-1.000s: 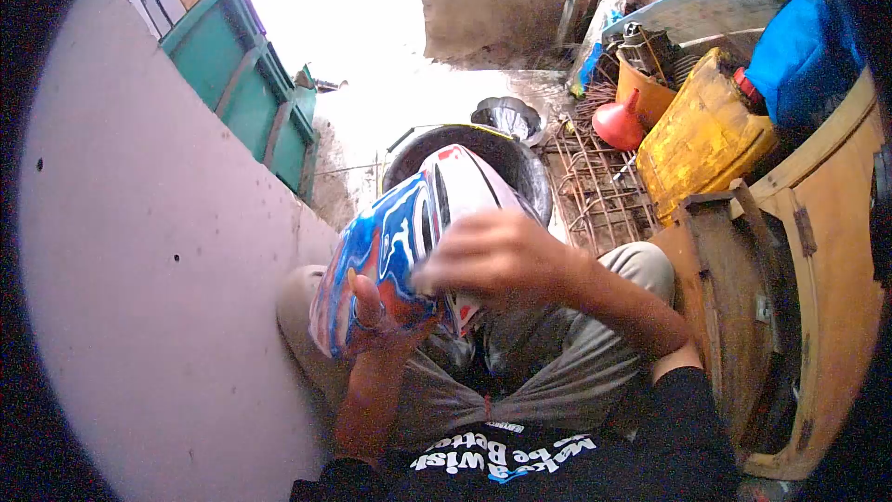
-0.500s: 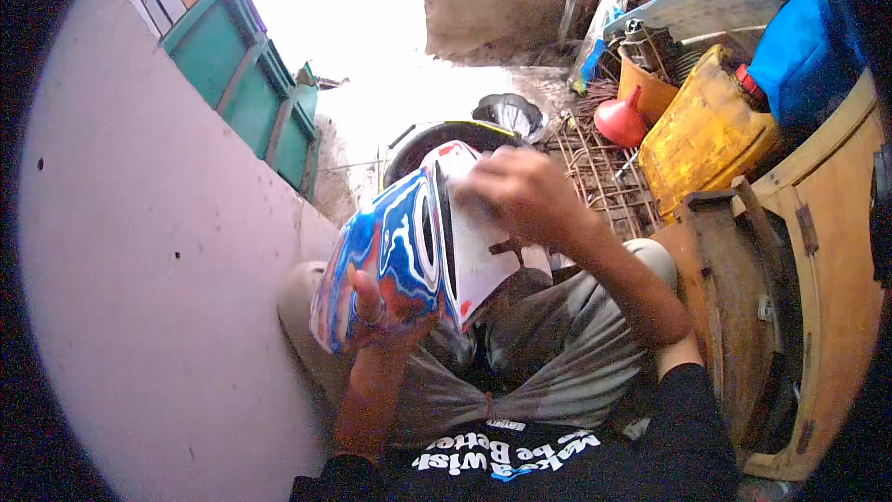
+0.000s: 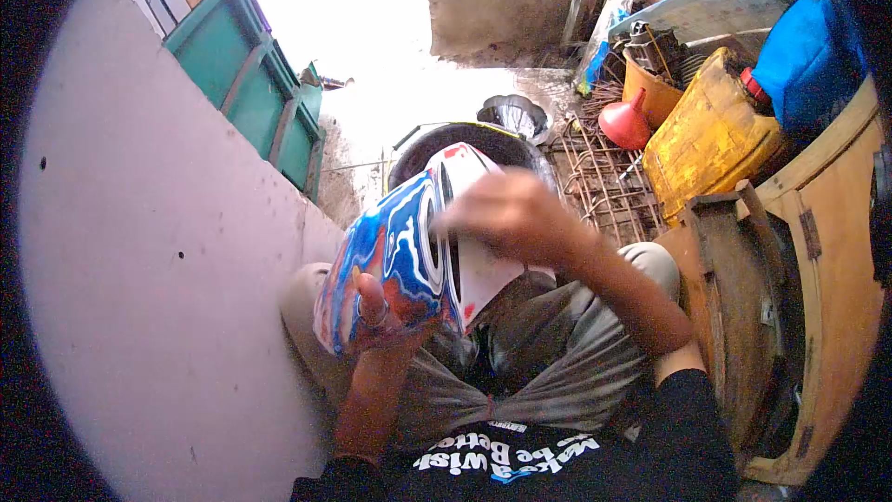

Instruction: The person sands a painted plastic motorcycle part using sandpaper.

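A curved shell [image 3: 390, 246] with blue, white and red marbled swirls and a white side rests above my lap. Its exact kind is hard to make out. My left hand [image 3: 376, 321] grips its lower left part from beneath, the thumb lying over the marbled surface. Over the seam between the marbled and white parts is my right hand [image 3: 506, 214]. Its fingers are smeared by motion, and whether they hold anything is not visible. A dark tub [image 3: 409, 153] stands on the floor just behind the shell.
A pale wall [image 3: 158, 251] closes in on the left, with a green panel [image 3: 242, 74] beyond it. To the right are a metal grid [image 3: 595, 181], a red funnel [image 3: 625, 121], yellow [image 3: 711, 135] and blue [image 3: 804, 60] jerrycans and wooden furniture [image 3: 827, 288]. A black scalloped bowl [image 3: 514, 114] sits ahead.
My right hand has slid down along the shell toward me, from near its top edge to the middle of the seam. My left hand keeps the same grip.
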`<act>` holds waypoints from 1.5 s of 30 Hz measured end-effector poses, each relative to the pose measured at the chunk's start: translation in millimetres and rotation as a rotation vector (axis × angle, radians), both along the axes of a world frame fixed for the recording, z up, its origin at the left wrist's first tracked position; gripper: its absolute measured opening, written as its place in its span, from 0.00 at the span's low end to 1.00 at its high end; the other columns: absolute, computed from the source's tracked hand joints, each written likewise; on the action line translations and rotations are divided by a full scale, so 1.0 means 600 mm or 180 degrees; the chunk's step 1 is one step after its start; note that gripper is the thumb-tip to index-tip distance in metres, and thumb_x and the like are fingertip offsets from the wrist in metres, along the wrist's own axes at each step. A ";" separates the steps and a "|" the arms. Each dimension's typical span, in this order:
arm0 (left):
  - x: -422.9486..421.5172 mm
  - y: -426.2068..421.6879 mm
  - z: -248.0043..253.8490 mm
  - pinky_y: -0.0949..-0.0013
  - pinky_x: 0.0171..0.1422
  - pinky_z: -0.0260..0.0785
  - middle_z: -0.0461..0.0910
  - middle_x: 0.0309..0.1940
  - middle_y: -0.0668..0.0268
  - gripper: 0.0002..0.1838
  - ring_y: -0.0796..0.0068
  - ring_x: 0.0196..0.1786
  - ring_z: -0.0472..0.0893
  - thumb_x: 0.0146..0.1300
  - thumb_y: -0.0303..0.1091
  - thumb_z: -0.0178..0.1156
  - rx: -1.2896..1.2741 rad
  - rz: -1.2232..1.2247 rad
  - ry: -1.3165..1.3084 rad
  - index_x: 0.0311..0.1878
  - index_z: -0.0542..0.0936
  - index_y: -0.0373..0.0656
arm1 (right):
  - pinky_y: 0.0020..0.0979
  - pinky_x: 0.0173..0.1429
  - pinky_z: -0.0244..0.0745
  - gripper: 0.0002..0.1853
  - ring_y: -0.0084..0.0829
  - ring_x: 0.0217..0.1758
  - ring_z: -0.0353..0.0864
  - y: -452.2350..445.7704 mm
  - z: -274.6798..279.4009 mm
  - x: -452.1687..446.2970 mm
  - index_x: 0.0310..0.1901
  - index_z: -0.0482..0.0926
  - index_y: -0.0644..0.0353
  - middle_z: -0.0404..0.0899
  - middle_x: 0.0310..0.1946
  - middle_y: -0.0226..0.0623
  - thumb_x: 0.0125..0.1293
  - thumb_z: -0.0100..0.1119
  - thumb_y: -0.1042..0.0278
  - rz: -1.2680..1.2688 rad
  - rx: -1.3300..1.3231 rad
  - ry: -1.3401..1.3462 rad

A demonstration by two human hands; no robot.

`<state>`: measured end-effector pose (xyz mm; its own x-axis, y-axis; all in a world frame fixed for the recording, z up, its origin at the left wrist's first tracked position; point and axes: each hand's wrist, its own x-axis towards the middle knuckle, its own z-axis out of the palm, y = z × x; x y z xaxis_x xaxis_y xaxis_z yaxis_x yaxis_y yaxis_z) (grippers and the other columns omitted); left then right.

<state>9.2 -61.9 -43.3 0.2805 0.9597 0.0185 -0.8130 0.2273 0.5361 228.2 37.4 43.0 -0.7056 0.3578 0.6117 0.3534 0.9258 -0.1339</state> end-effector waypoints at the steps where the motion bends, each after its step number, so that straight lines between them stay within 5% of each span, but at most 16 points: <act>1: 0.001 0.002 0.001 0.49 0.73 0.74 0.70 0.75 0.55 0.59 0.55 0.73 0.75 0.61 0.79 0.60 0.0016 -0.0014 -0.0012 0.81 0.58 0.41 | 0.40 0.44 0.83 0.09 0.36 0.40 0.87 0.033 -0.010 0.023 0.44 0.87 0.47 0.85 0.36 0.33 0.63 0.66 0.68 -0.0679 -0.0123 -0.0293; 3: 0.003 0.002 0.002 0.49 0.72 0.74 0.70 0.75 0.55 0.59 0.55 0.73 0.75 0.61 0.78 0.60 0.0019 -0.0038 -0.0025 0.81 0.58 0.41 | 0.39 0.44 0.83 0.09 0.36 0.40 0.87 0.047 -0.007 0.038 0.44 0.88 0.48 0.84 0.35 0.33 0.62 0.67 0.67 -0.0957 -0.0163 -0.0618; 6: 0.005 0.005 0.001 0.49 0.72 0.74 0.70 0.75 0.55 0.59 0.55 0.73 0.75 0.62 0.78 0.61 0.0043 -0.0030 -0.0037 0.81 0.58 0.41 | 0.36 0.47 0.85 0.10 0.32 0.44 0.89 -0.037 0.016 -0.024 0.46 0.88 0.48 0.87 0.38 0.31 0.64 0.65 0.70 0.0774 -0.0270 0.0326; 11: 0.001 0.002 0.002 0.49 0.72 0.74 0.70 0.75 0.55 0.59 0.55 0.73 0.75 0.62 0.78 0.61 0.0019 -0.0040 -0.0025 0.81 0.58 0.41 | 0.41 0.44 0.83 0.09 0.37 0.38 0.86 0.050 0.003 0.026 0.46 0.88 0.47 0.86 0.36 0.32 0.64 0.67 0.65 -0.0879 -0.0088 -0.0198; 13: 0.001 0.003 0.000 0.49 0.72 0.74 0.70 0.75 0.55 0.59 0.55 0.73 0.75 0.62 0.78 0.61 0.0027 -0.0045 -0.0040 0.81 0.58 0.41 | 0.39 0.45 0.83 0.08 0.36 0.40 0.87 0.019 0.003 0.022 0.46 0.88 0.48 0.86 0.36 0.33 0.66 0.65 0.65 -0.0597 -0.0078 -0.0409; 15: -0.001 0.001 -0.002 0.49 0.72 0.74 0.70 0.75 0.55 0.59 0.55 0.73 0.75 0.62 0.78 0.61 0.0024 -0.0030 -0.0037 0.81 0.58 0.41 | 0.38 0.48 0.84 0.09 0.36 0.42 0.88 -0.032 0.005 -0.023 0.46 0.88 0.48 0.85 0.35 0.33 0.68 0.62 0.66 0.0771 -0.0312 0.0363; 17: -0.002 -0.001 0.000 0.49 0.72 0.74 0.70 0.75 0.55 0.59 0.55 0.73 0.75 0.62 0.78 0.61 0.0011 -0.0022 -0.0005 0.81 0.58 0.41 | 0.39 0.48 0.84 0.08 0.35 0.43 0.88 -0.023 0.009 -0.023 0.45 0.88 0.49 0.86 0.36 0.33 0.67 0.64 0.65 0.0774 -0.0322 0.0432; 20: 0.000 -0.002 0.000 0.49 0.72 0.74 0.70 0.75 0.55 0.59 0.55 0.73 0.75 0.62 0.78 0.61 0.0003 -0.0020 -0.0020 0.81 0.58 0.41 | 0.38 0.49 0.85 0.08 0.33 0.45 0.89 0.050 0.002 0.025 0.46 0.88 0.49 0.87 0.38 0.33 0.67 0.64 0.66 -0.1006 -0.0101 -0.0290; 25: 0.003 0.007 0.001 0.48 0.72 0.75 0.71 0.75 0.55 0.58 0.55 0.73 0.75 0.62 0.77 0.61 0.0047 -0.0034 -0.0042 0.81 0.58 0.41 | 0.36 0.48 0.85 0.10 0.29 0.44 0.88 -0.043 0.016 -0.032 0.46 0.88 0.47 0.87 0.39 0.30 0.64 0.63 0.67 0.0920 -0.0064 0.0313; 29: 0.003 0.005 0.005 0.48 0.72 0.75 0.71 0.75 0.55 0.58 0.55 0.73 0.75 0.62 0.77 0.62 0.0040 -0.0047 -0.0043 0.81 0.58 0.41 | 0.39 0.46 0.84 0.09 0.36 0.41 0.85 0.057 -0.009 0.025 0.44 0.87 0.48 0.85 0.36 0.31 0.62 0.67 0.66 -0.1079 0.0042 -0.0275; 33: 0.004 0.004 0.004 0.48 0.72 0.75 0.71 0.75 0.55 0.58 0.56 0.73 0.75 0.62 0.77 0.62 0.0055 -0.0038 -0.0066 0.81 0.58 0.41 | 0.34 0.47 0.85 0.10 0.31 0.41 0.88 -0.036 0.001 -0.028 0.46 0.87 0.50 0.86 0.38 0.29 0.64 0.63 0.67 0.0693 0.0241 0.0318; 35: 0.002 0.001 0.005 0.48 0.72 0.75 0.71 0.75 0.55 0.58 0.56 0.73 0.75 0.62 0.77 0.62 0.0032 -0.0020 -0.0045 0.81 0.58 0.41 | 0.36 0.47 0.85 0.10 0.32 0.42 0.88 -0.025 0.002 -0.026 0.46 0.87 0.49 0.87 0.40 0.28 0.63 0.63 0.68 0.0646 0.0240 0.0332; 39: 0.000 -0.001 0.005 0.48 0.72 0.75 0.71 0.75 0.55 0.58 0.56 0.73 0.75 0.62 0.77 0.62 0.0029 -0.0011 -0.0063 0.81 0.59 0.41 | 0.39 0.47 0.85 0.09 0.34 0.43 0.88 0.039 -0.006 0.025 0.47 0.87 0.49 0.88 0.42 0.29 0.66 0.63 0.69 -0.1000 -0.0139 -0.0411; 43: 0.001 0.001 0.003 0.48 0.72 0.75 0.71 0.75 0.55 0.58 0.56 0.73 0.75 0.62 0.76 0.62 0.0042 0.0000 -0.0044 0.81 0.59 0.41 | 0.36 0.49 0.84 0.09 0.31 0.45 0.89 -0.050 0.030 -0.030 0.46 0.88 0.49 0.88 0.42 0.29 0.67 0.61 0.68 0.0961 0.0020 0.0156; 45: 0.000 -0.002 0.005 0.48 0.72 0.75 0.71 0.75 0.55 0.58 0.56 0.73 0.75 0.62 0.76 0.62 0.0025 0.0004 -0.0031 0.81 0.59 0.41 | 0.38 0.50 0.83 0.09 0.33 0.44 0.88 0.009 -0.015 -0.010 0.46 0.87 0.49 0.88 0.42 0.31 0.65 0.63 0.67 0.0292 0.0032 0.0240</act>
